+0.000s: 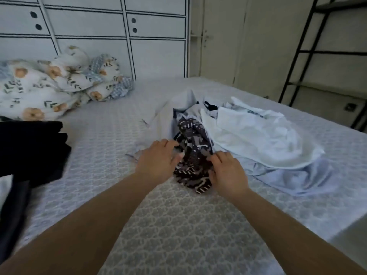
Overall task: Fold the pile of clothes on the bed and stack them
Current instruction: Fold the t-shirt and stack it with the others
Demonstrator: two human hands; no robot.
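Head view: we look down along both bare forearms onto a bed [184, 231] covered by a pale patterned sheet.
Left hand [158, 161]: we see it palm down at the left edge of the dark patterned garment [193, 161], its fingers loosely spread and reaching onto the cloth; it touches the fabric, and we see no pinch.
Right hand [226, 173]: it sits at the right edge of the same garment, its fingers curled down into the cloth, gripping it.
Dark patterned garment: it lies crumpled in the middle of the bed, between the two hands, at the near left end of the pile.
White garment [256, 135]: loose and unfolded, right of the patterned one and touching it.
Pale blue garment [294, 175]: spread under the white one, trailing toward the near right.
Black clothes [33, 149]: a stack at the left edge of the bed, well apart from the pile; we cannot tell how many pieces it holds.
Flowered bedding [51, 84]: bunched at the far left, against the white panelled wall [89, 32].
Black ladder [309, 54]: it stands at the far right, beside the bed.
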